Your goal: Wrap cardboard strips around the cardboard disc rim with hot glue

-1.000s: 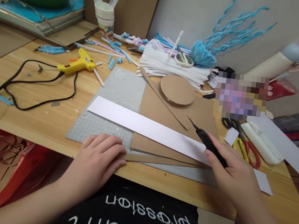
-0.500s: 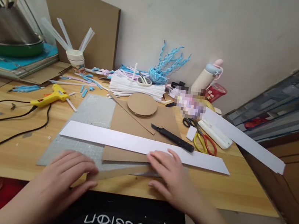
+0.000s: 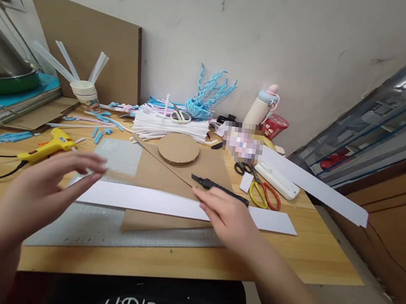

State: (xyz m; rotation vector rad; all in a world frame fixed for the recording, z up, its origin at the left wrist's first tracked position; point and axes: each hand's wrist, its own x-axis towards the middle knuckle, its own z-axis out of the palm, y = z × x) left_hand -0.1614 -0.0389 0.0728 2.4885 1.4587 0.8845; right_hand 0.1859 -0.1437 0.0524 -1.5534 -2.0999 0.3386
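Observation:
A narrow brownish strip [image 3: 120, 177], blurred, spans between my hands just above the long white paper strip [image 3: 143, 200]. My left hand [image 3: 52, 186] pinches its left end between thumb and fingers. At the other end, the fingertips of my right hand [image 3: 229, 218] are closed on it, over the white strip and beside a black utility knife [image 3: 216, 188]. Under these lie a brown cardboard sheet [image 3: 219, 167] and a grey cutting mat [image 3: 75, 227]. A round cardboard disc [image 3: 178, 149] rests on the sheet, with a thin cardboard sliver [image 3: 160, 158] lying diagonally in front.
On the left are a yellow glue gun [image 3: 47, 145] and a paper cup [image 3: 84, 91] of clear sticks. White pipe cleaners [image 3: 171, 126] lie behind. Scissors with yellow and red handles [image 3: 265, 196] and another white strip [image 3: 318, 188] are on the right.
Both hands have lifted the narrow strip from the table's front edge, away from my body and over the white paper strip. My left hand moved farthest. The camera view has shifted.

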